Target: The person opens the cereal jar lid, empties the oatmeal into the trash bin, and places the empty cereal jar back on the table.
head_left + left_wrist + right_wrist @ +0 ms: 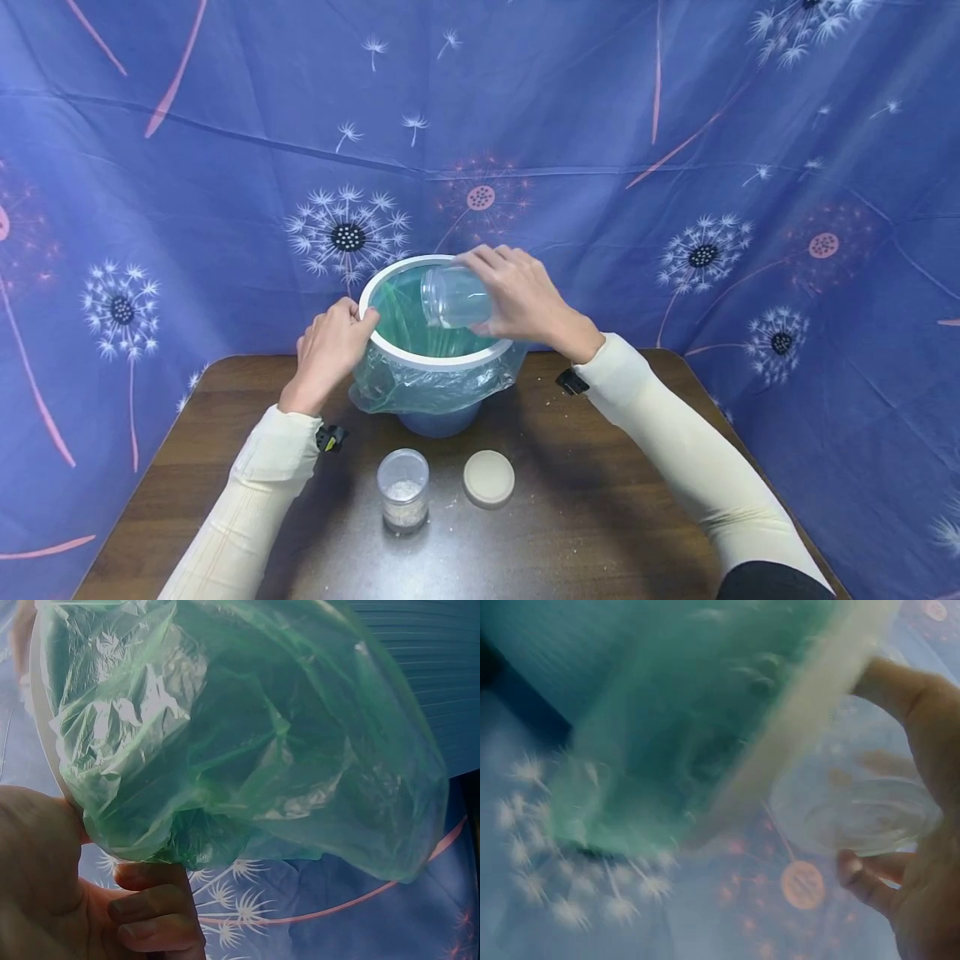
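A blue trash bin (438, 423) with a white rim (442, 363) stands on the table, lined with a green translucent bag (247, 742) folded over its edge. My left hand (330, 350) grips the rim on the left, thumb on top; in the left wrist view its fingers (161, 911) curl below the bag. Over the bin's opening, my right hand (528, 296) holds a clear plastic jar (453, 296) on its side, mouth toward the left. The right wrist view is blurred, but shows the jar's round base (874, 817) within the hand.
In front of the bin, a second clear jar (403, 492) stands upright, partly filled with white flakes or grains. A beige round lid (489, 478) lies to its right. Small white crumbs are scattered on the brown wooden table (600, 517). Blue patterned cloth (570, 100) hangs behind.
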Demonstrator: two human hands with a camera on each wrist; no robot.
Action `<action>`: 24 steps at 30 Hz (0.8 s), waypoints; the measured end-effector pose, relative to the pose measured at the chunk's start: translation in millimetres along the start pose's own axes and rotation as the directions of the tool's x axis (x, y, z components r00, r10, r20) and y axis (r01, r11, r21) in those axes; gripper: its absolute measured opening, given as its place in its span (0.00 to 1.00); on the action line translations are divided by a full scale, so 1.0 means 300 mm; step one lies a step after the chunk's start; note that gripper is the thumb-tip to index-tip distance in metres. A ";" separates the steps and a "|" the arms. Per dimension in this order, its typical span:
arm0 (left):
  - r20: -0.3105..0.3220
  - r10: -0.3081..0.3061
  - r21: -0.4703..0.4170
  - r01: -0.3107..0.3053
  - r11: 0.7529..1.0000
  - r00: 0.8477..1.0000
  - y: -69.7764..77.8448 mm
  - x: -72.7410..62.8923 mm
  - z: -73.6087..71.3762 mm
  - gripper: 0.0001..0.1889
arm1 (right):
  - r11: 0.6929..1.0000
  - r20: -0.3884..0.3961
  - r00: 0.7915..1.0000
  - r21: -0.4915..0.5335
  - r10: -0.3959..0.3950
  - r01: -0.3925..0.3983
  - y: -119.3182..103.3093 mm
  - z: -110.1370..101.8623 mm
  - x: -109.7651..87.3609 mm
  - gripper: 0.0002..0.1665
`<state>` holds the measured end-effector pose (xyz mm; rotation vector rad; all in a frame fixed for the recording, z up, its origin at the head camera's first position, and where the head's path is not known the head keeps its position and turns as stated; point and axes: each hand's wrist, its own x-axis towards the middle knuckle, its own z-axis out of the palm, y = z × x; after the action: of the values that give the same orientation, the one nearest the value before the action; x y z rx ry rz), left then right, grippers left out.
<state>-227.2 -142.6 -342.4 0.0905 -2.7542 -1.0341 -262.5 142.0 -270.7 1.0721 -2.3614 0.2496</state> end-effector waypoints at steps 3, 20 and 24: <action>0.007 -0.008 0.003 0.008 1.000 1.000 -0.003 -0.001 0.002 0.21 | 0.997 0.177 0.984 -0.068 -0.018 0.031 0.000 0.012 -0.006 0.57; 0.001 0.005 0.000 -0.005 1.000 1.000 -0.002 0.006 -0.001 0.21 | 0.999 0.176 0.984 -0.032 0.025 -0.020 0.011 -0.011 -0.012 0.56; -0.001 0.008 -0.002 -0.008 1.000 1.000 -0.002 0.003 -0.002 0.21 | 0.999 0.175 0.984 -0.026 0.023 -0.019 0.012 -0.009 -0.018 0.55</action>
<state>-228.0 -143.4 -342.2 0.0801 -2.7499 -1.0346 -261.1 149.0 -271.2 1.0986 -2.5258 0.1382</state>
